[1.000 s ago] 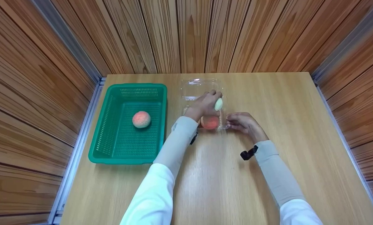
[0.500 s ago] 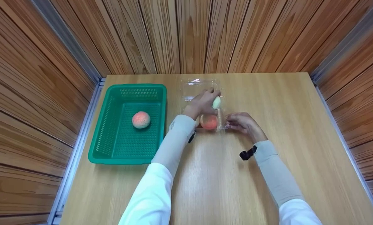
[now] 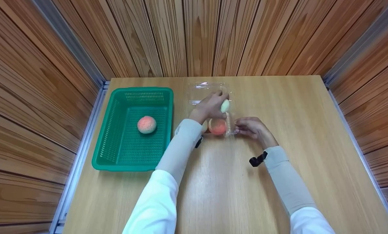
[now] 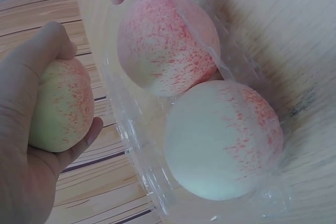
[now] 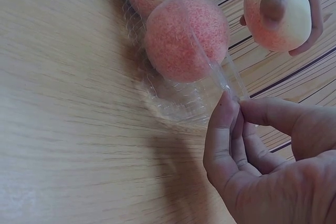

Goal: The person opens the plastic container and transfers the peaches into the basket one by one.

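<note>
My left hand (image 3: pixel 209 107) grips a pale green and pink peach (image 3: pixel 225 106) over the clear plastic container (image 3: pixel 203 85). The left wrist view shows that peach (image 4: pixel 64 106) held between thumb and fingers, apart from two other peaches (image 4: pixel 168 43) (image 4: pixel 223 140) that lie side by side in the container. With thumb and fingertips my right hand (image 5: pixel 268 156) pinches the container's edge at its right side, beside a pink peach (image 5: pixel 186 38). In the head view, my left hand and wrist partly cover the container.
Left of the container stands a green basket (image 3: pixel 132 169) with one pink peach (image 3: pixel 146 124) inside. Wooden plank walls (image 3: pixel 200 39) rise behind the table (image 3: pixel 226 195) and along both sides.
My left hand, still gripping its peach, has shifted slightly left and up over the container. The right hand keeps its pinch on the edge, almost unmoved.
</note>
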Motion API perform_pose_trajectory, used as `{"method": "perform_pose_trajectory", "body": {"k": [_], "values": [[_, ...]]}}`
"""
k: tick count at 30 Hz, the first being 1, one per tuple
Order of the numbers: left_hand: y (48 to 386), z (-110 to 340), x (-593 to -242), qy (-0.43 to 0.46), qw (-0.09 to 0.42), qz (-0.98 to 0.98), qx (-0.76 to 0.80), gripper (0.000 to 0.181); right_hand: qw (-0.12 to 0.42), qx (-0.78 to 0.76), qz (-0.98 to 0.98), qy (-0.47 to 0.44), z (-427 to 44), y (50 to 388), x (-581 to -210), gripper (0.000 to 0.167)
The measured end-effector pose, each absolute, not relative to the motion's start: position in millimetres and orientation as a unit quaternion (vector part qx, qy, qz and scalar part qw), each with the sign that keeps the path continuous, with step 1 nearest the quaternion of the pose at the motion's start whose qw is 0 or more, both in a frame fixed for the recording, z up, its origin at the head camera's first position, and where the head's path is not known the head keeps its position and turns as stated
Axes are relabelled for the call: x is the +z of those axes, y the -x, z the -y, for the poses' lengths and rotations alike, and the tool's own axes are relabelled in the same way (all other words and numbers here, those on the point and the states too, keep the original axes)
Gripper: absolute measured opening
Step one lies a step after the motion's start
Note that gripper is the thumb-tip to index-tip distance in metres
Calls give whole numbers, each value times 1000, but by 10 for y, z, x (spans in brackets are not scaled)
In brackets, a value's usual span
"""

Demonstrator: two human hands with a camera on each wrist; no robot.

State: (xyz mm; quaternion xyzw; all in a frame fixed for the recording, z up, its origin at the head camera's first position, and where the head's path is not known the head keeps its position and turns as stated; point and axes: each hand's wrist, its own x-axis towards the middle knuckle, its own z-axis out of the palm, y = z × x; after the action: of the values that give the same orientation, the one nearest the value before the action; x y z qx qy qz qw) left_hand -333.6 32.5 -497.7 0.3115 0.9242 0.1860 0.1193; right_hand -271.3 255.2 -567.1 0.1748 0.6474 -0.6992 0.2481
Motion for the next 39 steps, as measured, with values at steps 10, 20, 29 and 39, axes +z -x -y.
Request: {"method": "perform_pose_trajectory", "body": {"k": [10, 20, 29, 39], "values": [[3344, -276, -4957, -324, 105, -921, 187, 70, 247, -699, -649, -174, -2545, 2731, -5688, 20], [3336, -265, -4898, -331, 99, -920, 184, 70, 248, -711, -635, -173, -2544, 2730, -5684, 17], [3340, -252, -4862, -342, 93, -917, 185, 68, 250, -706, -639, -173, -2544, 2721, -5664, 25], [3342, -209, -4816, -343, 92, -912, 204, 67, 256, -696, -648, -175, -2537, 2710, -5637, 34]]}}
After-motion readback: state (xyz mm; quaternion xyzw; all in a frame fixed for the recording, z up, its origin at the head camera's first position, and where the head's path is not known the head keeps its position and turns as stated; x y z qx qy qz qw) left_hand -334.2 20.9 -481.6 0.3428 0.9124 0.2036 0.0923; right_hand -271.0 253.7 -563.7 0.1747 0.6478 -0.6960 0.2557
